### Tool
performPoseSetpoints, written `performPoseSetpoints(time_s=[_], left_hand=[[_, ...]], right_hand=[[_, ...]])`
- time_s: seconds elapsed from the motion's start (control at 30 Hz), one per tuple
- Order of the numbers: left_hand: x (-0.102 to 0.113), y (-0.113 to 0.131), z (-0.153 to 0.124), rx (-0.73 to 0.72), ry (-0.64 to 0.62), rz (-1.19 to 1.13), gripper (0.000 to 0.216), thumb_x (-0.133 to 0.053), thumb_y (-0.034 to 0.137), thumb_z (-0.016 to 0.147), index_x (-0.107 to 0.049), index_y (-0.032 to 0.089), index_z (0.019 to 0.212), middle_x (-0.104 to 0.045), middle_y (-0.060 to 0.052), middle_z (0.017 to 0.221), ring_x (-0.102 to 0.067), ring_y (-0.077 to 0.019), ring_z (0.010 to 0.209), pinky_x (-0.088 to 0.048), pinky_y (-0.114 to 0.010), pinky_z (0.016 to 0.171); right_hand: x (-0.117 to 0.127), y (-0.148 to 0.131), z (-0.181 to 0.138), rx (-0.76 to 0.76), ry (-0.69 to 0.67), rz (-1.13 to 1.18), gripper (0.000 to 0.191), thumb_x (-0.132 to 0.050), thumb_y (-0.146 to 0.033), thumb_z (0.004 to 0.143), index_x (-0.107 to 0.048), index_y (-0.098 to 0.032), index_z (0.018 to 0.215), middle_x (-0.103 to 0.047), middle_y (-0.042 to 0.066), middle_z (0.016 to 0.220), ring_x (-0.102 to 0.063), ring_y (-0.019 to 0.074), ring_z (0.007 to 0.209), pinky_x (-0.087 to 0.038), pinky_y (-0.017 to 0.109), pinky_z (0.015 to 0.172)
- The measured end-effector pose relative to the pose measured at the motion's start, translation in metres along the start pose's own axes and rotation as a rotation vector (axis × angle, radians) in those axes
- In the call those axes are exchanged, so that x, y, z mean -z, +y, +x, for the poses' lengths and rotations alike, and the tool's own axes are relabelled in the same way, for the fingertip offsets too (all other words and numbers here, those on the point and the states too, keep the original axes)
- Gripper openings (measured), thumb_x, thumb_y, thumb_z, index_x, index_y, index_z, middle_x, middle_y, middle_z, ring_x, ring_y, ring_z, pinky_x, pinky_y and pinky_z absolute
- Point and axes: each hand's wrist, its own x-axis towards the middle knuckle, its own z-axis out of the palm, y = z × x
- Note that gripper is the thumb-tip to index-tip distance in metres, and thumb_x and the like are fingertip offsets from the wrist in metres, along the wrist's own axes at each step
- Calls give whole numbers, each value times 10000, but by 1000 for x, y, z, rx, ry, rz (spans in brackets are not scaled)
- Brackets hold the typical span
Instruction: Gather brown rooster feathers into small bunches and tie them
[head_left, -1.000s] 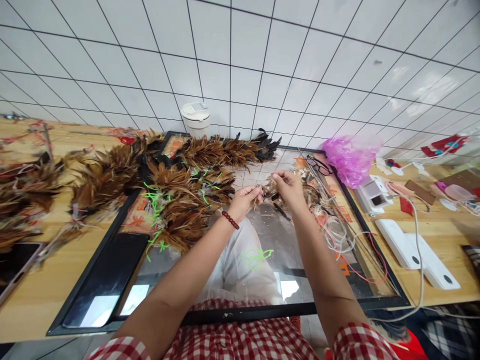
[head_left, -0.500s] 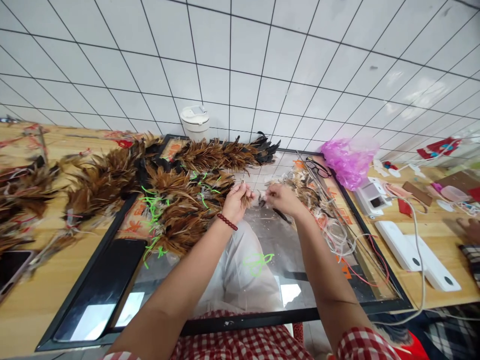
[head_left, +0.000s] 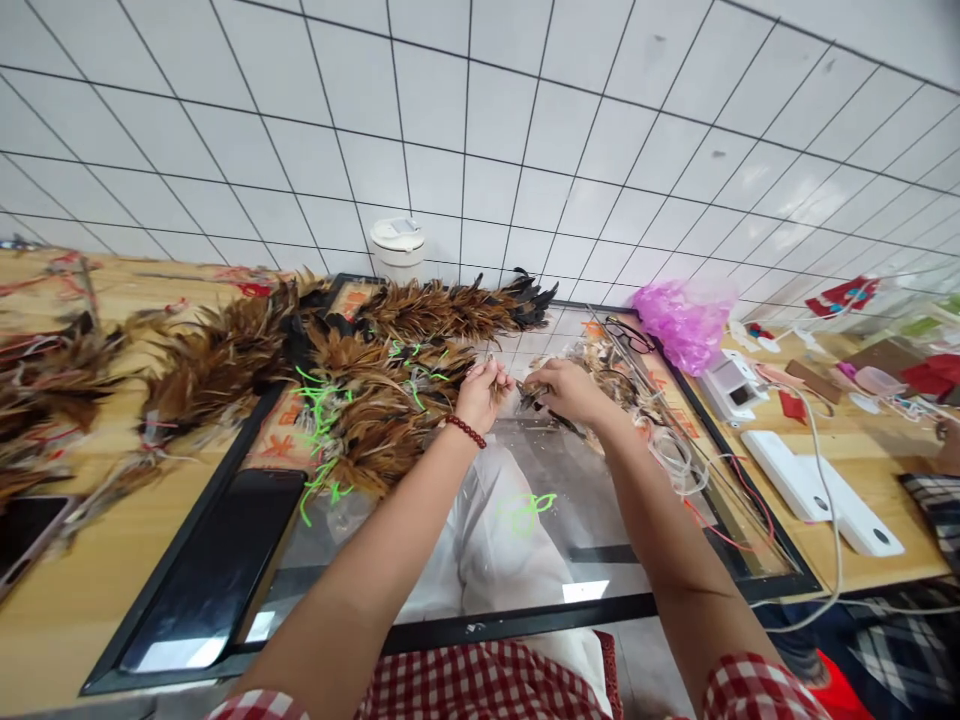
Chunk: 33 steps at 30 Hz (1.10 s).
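Observation:
Over a black-framed glass pane (head_left: 525, 590), my left hand (head_left: 482, 396), with a red bead bracelet at its wrist, is closed in a pinch around a small brown feather tuft. My right hand (head_left: 568, 390) is close beside it on the right, its fingers pinched at some dark feathers (head_left: 534, 397). Its fingertips partly hide what they grip. Left of my hands lie brown feather bundles (head_left: 390, 440) with bright green ties (head_left: 322, 420). Loose pale feathers (head_left: 611, 375) are heaped beyond my right wrist. A green tie loop (head_left: 529, 510) rests on the glass nearer to me.
A black phone (head_left: 217, 570) lies at the pane's left edge. Glasses (head_left: 630, 335), a purple plastic bag (head_left: 682, 325), white string (head_left: 671, 455) and white power banks (head_left: 825, 490) are to the right. A white lidded container (head_left: 397, 248) stands by the tiled wall. Another person's sleeve (head_left: 930, 510) shows far right.
The view has shifted slightly. My right hand's fingers have closed in on the dark feathers, while my left hand keeps its pinch on the brown tuft.

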Motion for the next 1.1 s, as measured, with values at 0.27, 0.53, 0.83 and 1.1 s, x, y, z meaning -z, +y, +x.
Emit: performPoseSetpoints(time_s=[0.27, 0.53, 0.83, 1.1], left_hand=[[-2, -4, -2, -45, -17, 75, 230, -697, 279, 803, -556, 141, 687, -491, 40, 515, -532, -67, 515, -488, -216, 608], [-3, -6, -1, -36, -50, 129, 187, -613, 196, 857, -570, 126, 688, -496, 24, 514, -537, -78, 520, -467, -220, 613], [-6, -6, -6, -56, -74, 241, 204, -670, 258, 822, -575, 134, 691, -493, 30, 504, -551, -86, 530, -446, -201, 578], [-7, -5, -5, -63, -58, 222, 201, -662, 232, 830, -571, 135, 679, -493, 25, 503, -541, -86, 530, -422, -192, 546]], right_hand=[[15, 10, -5, -44, -64, -178, 237, -534, -107, 760, -745, -215, 765, -676, 77, 967, -583, 211, 903, -389, 301, 775], [-8, 28, 4, -302, 279, -195, 457, -457, -160, 854, -570, -160, 1298, -581, 155, 1286, -535, 298, 1116, -402, 400, 921], [-20, 30, 20, -143, 334, 25, 309, -468, -94, 804, -742, -221, 870, -729, 62, 962, -583, 254, 1023, -361, 435, 954], [24, 28, 0, -61, 259, 59, 440, -590, -101, 746, -688, -225, 1157, -717, 54, 1104, -643, 222, 1016, -455, 312, 905]])
